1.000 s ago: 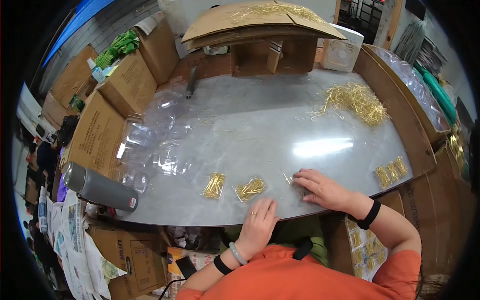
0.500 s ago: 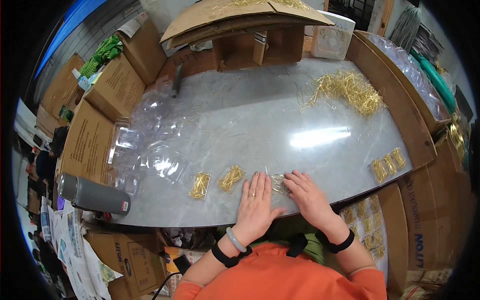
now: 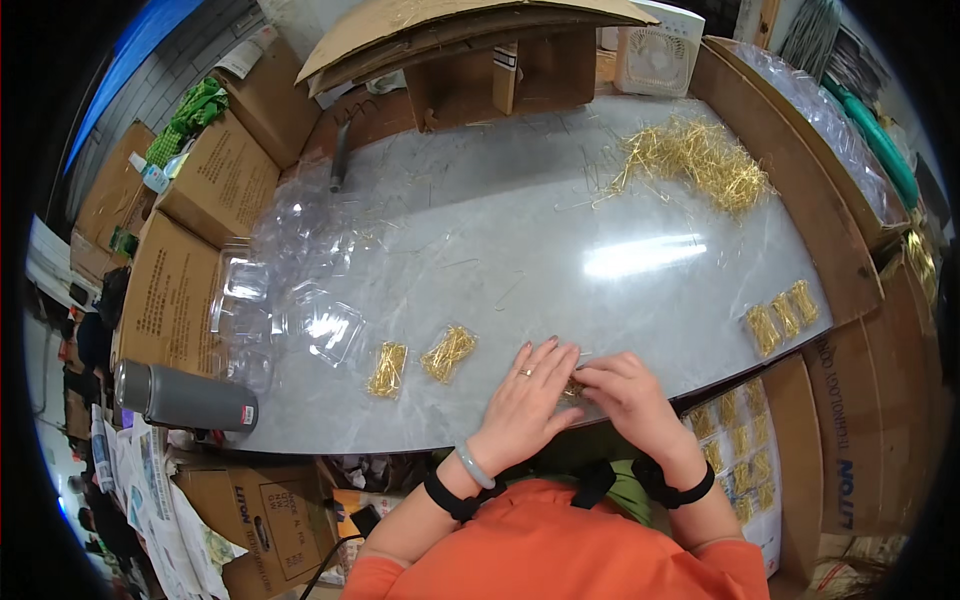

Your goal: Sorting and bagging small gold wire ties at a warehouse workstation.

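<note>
My left hand (image 3: 525, 400) lies on the grey table near its front edge, fingers stretched out and slanting right, with a ring and a bangle on that arm. Close beside it, my right hand (image 3: 630, 400) has its fingers curled down on a small bunch of gold wire hooks (image 3: 572, 388). Both hands largely hide this bunch and anything under it. To the left sit two clear plastic packs of gold wires, one upright to me (image 3: 387, 369) and one tilted (image 3: 449, 354). A loose heap of gold wire hooks (image 3: 695, 165) lies at the far right.
Clear plastic trays (image 3: 325, 320) cover the left side, near a grey bottle (image 3: 188, 396). Three filled packs (image 3: 782, 318) lie at the right edge. More packs (image 3: 740, 440) are in a box below. A dark-handled tool (image 3: 341, 158) and white fan (image 3: 658, 58) stand farther back.
My left hand has slid right and turned, its fingers now slanting toward my right hand. My right fingers have curled in from lying flat, and the bunch between the hands is more covered.
</note>
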The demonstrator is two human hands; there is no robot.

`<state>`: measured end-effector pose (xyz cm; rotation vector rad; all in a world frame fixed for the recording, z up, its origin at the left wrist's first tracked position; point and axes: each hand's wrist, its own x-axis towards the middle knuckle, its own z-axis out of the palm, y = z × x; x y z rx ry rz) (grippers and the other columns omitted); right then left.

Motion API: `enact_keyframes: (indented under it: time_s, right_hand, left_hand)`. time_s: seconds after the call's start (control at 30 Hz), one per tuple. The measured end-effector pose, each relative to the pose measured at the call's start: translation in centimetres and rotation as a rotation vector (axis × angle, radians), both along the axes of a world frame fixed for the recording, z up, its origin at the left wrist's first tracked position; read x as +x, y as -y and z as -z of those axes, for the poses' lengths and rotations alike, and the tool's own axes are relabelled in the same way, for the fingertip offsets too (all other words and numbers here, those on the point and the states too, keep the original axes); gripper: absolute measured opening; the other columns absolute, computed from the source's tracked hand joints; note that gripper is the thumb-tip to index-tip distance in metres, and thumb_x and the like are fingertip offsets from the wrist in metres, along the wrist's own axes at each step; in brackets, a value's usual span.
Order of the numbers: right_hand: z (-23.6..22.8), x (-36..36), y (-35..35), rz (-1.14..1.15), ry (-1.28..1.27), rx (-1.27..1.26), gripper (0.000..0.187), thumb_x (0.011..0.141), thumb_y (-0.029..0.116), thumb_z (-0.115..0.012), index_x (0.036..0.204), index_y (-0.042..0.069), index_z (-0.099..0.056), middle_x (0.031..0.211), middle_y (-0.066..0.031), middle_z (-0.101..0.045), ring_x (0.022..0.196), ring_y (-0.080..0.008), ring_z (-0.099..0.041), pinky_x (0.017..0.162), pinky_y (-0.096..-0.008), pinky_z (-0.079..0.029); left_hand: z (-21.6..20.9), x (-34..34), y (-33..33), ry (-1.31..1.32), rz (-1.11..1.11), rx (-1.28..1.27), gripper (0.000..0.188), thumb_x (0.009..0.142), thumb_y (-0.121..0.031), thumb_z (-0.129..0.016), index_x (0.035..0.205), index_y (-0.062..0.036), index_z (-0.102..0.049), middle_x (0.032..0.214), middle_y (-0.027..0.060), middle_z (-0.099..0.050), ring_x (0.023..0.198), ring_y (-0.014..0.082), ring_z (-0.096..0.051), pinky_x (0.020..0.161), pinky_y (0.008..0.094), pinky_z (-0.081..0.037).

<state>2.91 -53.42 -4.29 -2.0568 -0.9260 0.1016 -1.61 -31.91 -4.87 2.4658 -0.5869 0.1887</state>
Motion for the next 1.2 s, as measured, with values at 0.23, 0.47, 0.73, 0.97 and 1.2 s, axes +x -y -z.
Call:
enact_keyframes:
  time_s: [0.23, 0.47, 0.73, 0.97, 1.2]
  right_hand:
    - [-1.9, 0.4, -0.1, 0.010, 0.281, -0.189, 0.067, 0.077, 0.033, -0.085, 0.133, 0.007, -0.062, 0.131, -0.0110, -0.062, 0.120, -0.0323, -0.055, 0.102, -0.0442, -0.043]
    - [0.4, -0.4, -1.2, 0.148, 0.266, -0.118, 0.051, 0.084, 0.023, -0.079, 0.129, 0.007, -0.062, 0.121, -0.0089, -0.063, 0.113, -0.0316, -0.057, 0.098, -0.0446, -0.044]
    - [-0.6, -2.4, -4.3, 0.195, 0.349, -0.158, 0.043, 0.083, 0.009, -0.076, 0.124, 0.006, -0.065, 0.126, -0.0092, -0.063, 0.116, -0.0315, -0.058, 0.098, -0.0459, -0.046]
    - [0.0, -2.7, -7.4, 0.353, 0.360, -0.152, 0.035, 0.083, 0.000, -0.071, 0.117, 0.007, -0.067, 0.119, -0.0080, -0.066, 0.111, -0.0321, -0.060, 0.096, -0.0436, -0.048]
    - [0.4, -3.5, -8.0, 0.474, 0.306, -0.126, 0.031, 0.083, 0.001, -0.071, 0.113, 0.010, -0.071, 0.112, -0.0054, -0.068, 0.106, -0.0299, -0.060, 0.091, -0.0402, -0.049]
  left_hand:
    - [0.3, -0.7, -0.5, 0.017, -0.037, -0.167, 0.059, 0.086, -0.013, -0.077, 0.139, 0.0012, -0.055, 0.131, 0.0200, -0.056, 0.124, 0.0404, -0.052, 0.109, 0.0511, -0.041]
    - [0.1, -1.2, -0.3, 0.047, -0.239, -0.122, 0.061, 0.083, -0.016, -0.080, 0.136, 0.0015, -0.055, 0.140, 0.0248, -0.048, 0.131, 0.0439, -0.045, 0.109, 0.0499, -0.040]
    - [-0.9, -3.5, -2.5, -0.006, -0.210, -0.113, 0.075, 0.086, -0.022, -0.081, 0.146, 0.0061, -0.045, 0.153, 0.0282, -0.040, 0.145, 0.0487, -0.035, 0.118, 0.0531, -0.034]
    - [0.3, -4.5, -3.7, 0.032, -0.174, -0.204, 0.057, 0.091, -0.011, -0.075, 0.141, 0.0052, -0.052, 0.144, 0.0251, -0.051, 0.133, 0.0458, -0.051, 0.112, 0.0498, -0.043]
    - [0.7, -4.8, -5.3, -0.002, -0.003, -0.268, 0.041, 0.092, 0.000, -0.068, 0.133, 0.0002, -0.062, 0.138, 0.0207, -0.058, 0.124, 0.0404, -0.060, 0.103, 0.0450, -0.050]
